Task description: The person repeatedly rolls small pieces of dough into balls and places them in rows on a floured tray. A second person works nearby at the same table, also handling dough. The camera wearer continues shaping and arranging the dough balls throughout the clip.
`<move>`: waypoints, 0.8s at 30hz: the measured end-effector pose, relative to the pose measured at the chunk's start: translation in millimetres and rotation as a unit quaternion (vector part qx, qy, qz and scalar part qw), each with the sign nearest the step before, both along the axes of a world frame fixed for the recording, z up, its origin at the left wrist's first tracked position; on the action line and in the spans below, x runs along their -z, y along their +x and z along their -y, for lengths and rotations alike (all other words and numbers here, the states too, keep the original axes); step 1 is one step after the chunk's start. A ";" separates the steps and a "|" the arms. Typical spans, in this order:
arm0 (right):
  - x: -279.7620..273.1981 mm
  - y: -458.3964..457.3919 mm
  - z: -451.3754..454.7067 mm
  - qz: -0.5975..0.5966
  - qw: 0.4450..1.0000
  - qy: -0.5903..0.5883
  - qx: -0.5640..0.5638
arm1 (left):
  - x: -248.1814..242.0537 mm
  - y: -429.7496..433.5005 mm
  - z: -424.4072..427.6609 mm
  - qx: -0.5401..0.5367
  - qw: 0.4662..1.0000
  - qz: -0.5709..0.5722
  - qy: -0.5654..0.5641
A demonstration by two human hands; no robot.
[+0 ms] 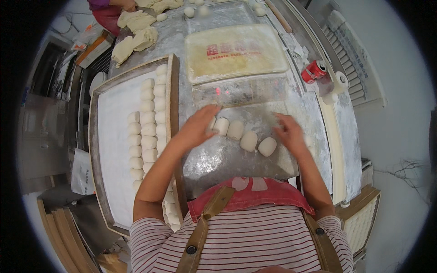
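Observation:
Several smooth white dough pieces [249, 141] lie in a slanting row on the floured metal worktop [211, 167] before me. At the row's left end, my left hand [199, 126] curves around the leftmost dough piece [212, 123], partly covering it. Whether it grips that piece I cannot tell. My right hand [289, 131] is just past the row's right end, slightly blurred, fingers apart and holding nothing. Nearest to it lies the rightmost dough piece [267, 147]. To the left stands a wooden-framed tray [173, 99] holding columns of dough pieces, partly hidden by my left arm.
Beyond my hands are a clear-sided box [239, 90] and a yellowish lid [239, 65] with red printing. Large dough lumps [136, 37] lie far left, near a co-worker's hand [128, 5] with a blade. A rolling pin [279, 16] and red drink can [313, 71] are right.

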State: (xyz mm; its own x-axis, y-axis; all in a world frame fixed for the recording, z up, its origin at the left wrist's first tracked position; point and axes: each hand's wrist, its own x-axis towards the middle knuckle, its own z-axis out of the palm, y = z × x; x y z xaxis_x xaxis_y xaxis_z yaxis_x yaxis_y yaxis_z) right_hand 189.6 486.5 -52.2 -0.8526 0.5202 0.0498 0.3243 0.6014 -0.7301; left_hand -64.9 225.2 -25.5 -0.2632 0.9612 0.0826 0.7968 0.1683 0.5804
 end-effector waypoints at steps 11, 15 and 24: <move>25.6 269.1 -93.9 0.146 0.884 0.091 0.434 | 27.5 50.8 -39.4 -0.011 0.975 -0.166 -0.146; 55.9 295.1 -104.4 0.135 0.902 0.079 0.402 | 30.1 28.3 -38.5 -0.012 0.993 -0.058 -0.106; 10.6 222.2 -101.6 0.254 0.869 0.224 0.361 | 15.4 -28.9 -27.2 -0.246 0.837 0.485 0.059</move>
